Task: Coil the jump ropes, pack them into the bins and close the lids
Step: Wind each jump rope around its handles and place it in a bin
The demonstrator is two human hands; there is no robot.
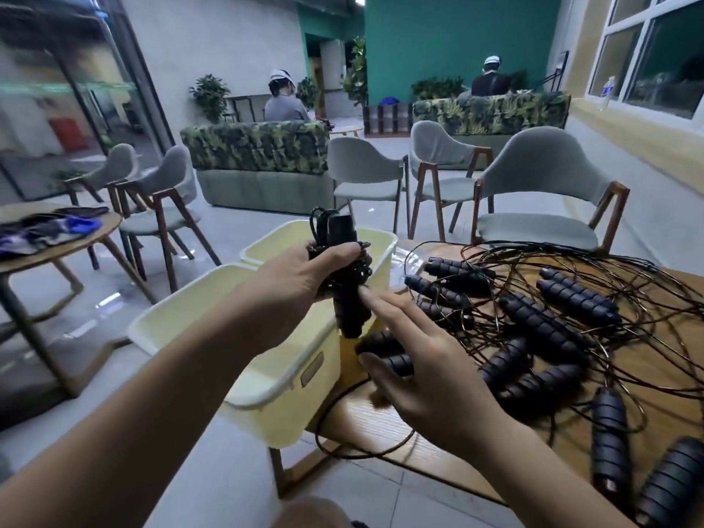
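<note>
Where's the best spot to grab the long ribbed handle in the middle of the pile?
Grip the handle round its ribbed middle, coming straight down from above with the right hand, which is open and nearest. It lies flat and slanted on the table with its upper side exposed; cord loops crowd its ends.

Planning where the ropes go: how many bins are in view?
2. The near bin stands at the table's left end; the far bin is right behind it, partly hidden by the left hand.

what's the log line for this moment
left hand: grips coiled jump rope | right hand: open, at its handle | yellow bins: lids off | table: loose ropes tangled
</note>
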